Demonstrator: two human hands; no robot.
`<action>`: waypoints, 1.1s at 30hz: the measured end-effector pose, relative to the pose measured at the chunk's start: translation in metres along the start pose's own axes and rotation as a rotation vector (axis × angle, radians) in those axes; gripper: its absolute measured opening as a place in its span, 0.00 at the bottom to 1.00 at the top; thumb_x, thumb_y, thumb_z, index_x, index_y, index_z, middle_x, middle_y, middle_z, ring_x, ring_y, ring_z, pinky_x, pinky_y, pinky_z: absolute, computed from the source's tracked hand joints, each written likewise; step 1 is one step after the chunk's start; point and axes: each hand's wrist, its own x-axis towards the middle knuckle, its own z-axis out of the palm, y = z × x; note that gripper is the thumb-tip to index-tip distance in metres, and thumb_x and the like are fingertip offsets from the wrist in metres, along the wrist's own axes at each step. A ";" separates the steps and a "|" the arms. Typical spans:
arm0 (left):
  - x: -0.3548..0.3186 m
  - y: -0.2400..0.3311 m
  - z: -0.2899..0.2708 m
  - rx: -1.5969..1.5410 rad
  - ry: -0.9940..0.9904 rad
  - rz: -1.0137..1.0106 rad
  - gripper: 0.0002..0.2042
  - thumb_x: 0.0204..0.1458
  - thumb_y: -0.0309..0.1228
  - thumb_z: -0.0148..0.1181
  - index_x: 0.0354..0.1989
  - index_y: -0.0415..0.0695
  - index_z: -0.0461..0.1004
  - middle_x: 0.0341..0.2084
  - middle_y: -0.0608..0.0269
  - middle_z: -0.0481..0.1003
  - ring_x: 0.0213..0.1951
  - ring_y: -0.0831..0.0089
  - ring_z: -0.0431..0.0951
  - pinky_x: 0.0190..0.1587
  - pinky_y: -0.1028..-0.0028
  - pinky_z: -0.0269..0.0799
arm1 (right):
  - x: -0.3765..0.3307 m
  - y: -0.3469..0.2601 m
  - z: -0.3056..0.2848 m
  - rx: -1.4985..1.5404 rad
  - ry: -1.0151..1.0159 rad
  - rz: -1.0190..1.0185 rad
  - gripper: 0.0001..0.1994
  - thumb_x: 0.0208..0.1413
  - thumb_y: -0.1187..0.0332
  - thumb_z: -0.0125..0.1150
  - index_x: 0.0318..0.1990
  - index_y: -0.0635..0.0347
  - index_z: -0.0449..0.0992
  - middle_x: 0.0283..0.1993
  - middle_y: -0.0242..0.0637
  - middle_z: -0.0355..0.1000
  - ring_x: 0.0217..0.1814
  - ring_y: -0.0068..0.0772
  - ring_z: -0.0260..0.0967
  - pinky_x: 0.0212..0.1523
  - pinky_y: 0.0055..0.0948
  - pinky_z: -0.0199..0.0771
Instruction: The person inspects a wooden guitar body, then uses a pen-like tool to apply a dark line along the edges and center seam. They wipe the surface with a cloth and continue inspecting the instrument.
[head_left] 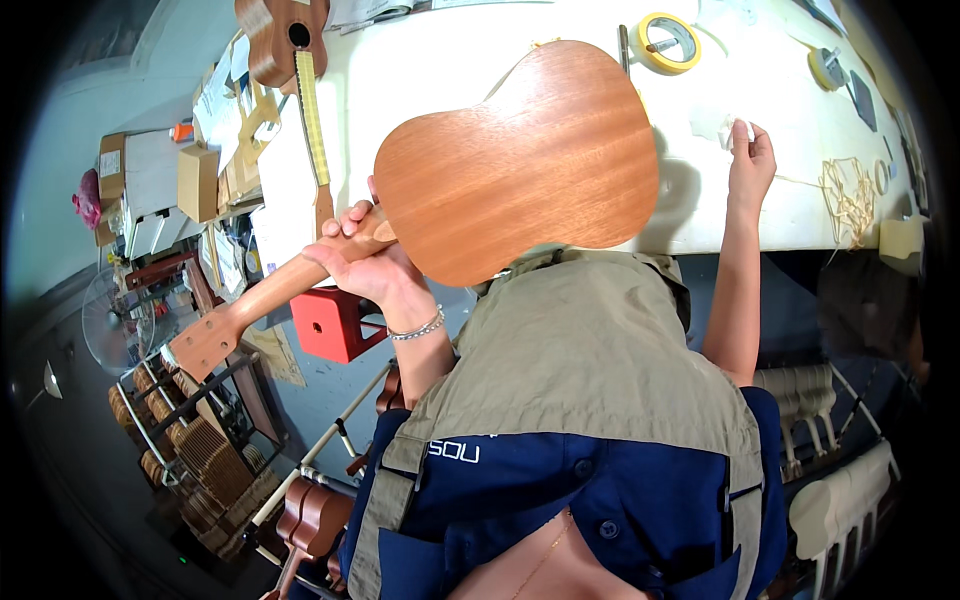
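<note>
A brown wooden ukulele (pixel 525 165) lies back side up, its body over the table's near edge and its neck slanting down to the left. My left hand (pixel 375 260) is closed around the neck close to the body. The pale-tipped headstock (pixel 205 340) hangs out beyond the table. Off to the right, above the white tabletop, my right hand (pixel 750 165) pinches a small crumpled white piece, like a cloth or tissue (pixel 728 132). The ukulele's front is hidden.
Another ukulele (pixel 283 40) lies at the back left. A yellow tape roll (pixel 668 43) sits on the white table (pixel 450 60); a tangle of cord (pixel 847 200) lies at the right. Below are a red stool (pixel 335 325) and racks of instrument bodies (pixel 215 460).
</note>
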 end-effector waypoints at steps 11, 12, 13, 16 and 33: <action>0.003 0.007 -0.006 -0.074 0.041 -0.019 0.21 0.49 0.57 0.56 0.25 0.52 0.65 0.21 0.68 0.68 0.32 0.72 0.71 0.54 0.58 0.68 | 0.001 0.014 -0.005 0.055 -0.019 0.157 0.16 0.56 0.61 0.59 0.43 0.67 0.72 0.33 0.33 0.71 0.29 0.18 0.64 0.31 0.17 0.66; 0.003 0.007 -0.004 -0.078 0.056 -0.018 0.21 0.49 0.57 0.55 0.24 0.52 0.65 0.20 0.68 0.68 0.31 0.71 0.71 0.55 0.57 0.67 | 0.001 0.018 -0.003 0.120 0.012 0.157 0.17 0.56 0.62 0.59 0.46 0.67 0.70 0.37 0.35 0.70 0.31 0.20 0.66 0.32 0.18 0.67; 0.005 0.006 -0.004 -0.082 0.052 -0.018 0.21 0.49 0.58 0.54 0.24 0.51 0.65 0.19 0.69 0.67 0.31 0.71 0.71 0.56 0.55 0.66 | 0.001 0.021 0.000 0.185 0.047 0.158 0.18 0.56 0.63 0.59 0.48 0.67 0.69 0.41 0.38 0.70 0.33 0.23 0.67 0.34 0.19 0.68; 0.007 0.004 -0.003 -0.072 0.050 -0.009 0.22 0.50 0.58 0.52 0.24 0.50 0.65 0.17 0.69 0.65 0.29 0.70 0.71 0.59 0.51 0.62 | -0.004 0.023 0.003 0.108 0.058 0.147 0.21 0.56 0.65 0.58 0.55 0.65 0.64 0.51 0.43 0.66 0.42 0.29 0.68 0.39 0.22 0.70; 0.000 0.003 0.011 0.109 -0.062 0.149 0.22 0.52 0.57 0.50 0.24 0.50 0.65 0.17 0.68 0.64 0.30 0.69 0.71 0.62 0.50 0.57 | -0.125 -0.101 0.060 -0.141 -0.628 -0.756 0.13 0.53 0.64 0.58 0.46 0.53 0.76 0.47 0.39 0.68 0.51 0.43 0.64 0.52 0.38 0.63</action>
